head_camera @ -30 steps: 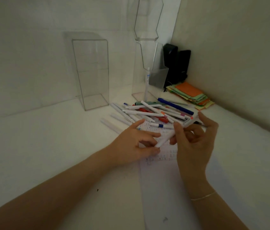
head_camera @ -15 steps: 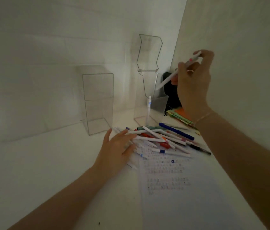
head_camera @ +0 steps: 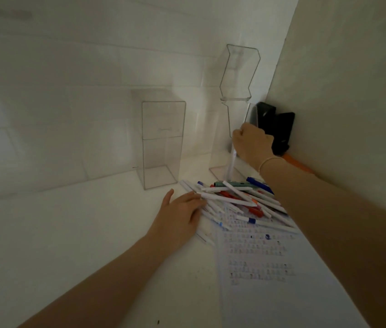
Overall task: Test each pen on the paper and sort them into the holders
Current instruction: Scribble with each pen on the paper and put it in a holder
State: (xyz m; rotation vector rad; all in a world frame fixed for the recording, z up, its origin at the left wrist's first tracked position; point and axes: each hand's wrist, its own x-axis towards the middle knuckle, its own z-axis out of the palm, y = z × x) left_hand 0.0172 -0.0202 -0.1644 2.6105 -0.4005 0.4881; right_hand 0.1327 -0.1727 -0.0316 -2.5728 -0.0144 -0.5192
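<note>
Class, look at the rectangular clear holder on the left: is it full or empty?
Empty. Through the clear walls of the left holder only the wall and table show; no pen stands inside.

A white tabletop (head_camera: 68,233) runs into a corner. On it stand two clear holders, a box-shaped one (head_camera: 161,147) and a taller stepped one (head_camera: 237,95) near the corner. In front of them lies a loose pile of pens (head_camera: 237,200), partly over a sheet of marked paper (head_camera: 270,268). Some black objects (head_camera: 277,129) and orange sheets (head_camera: 298,165) sit against the right wall.

Dim, soft, perhaps slightly blurred.
</note>
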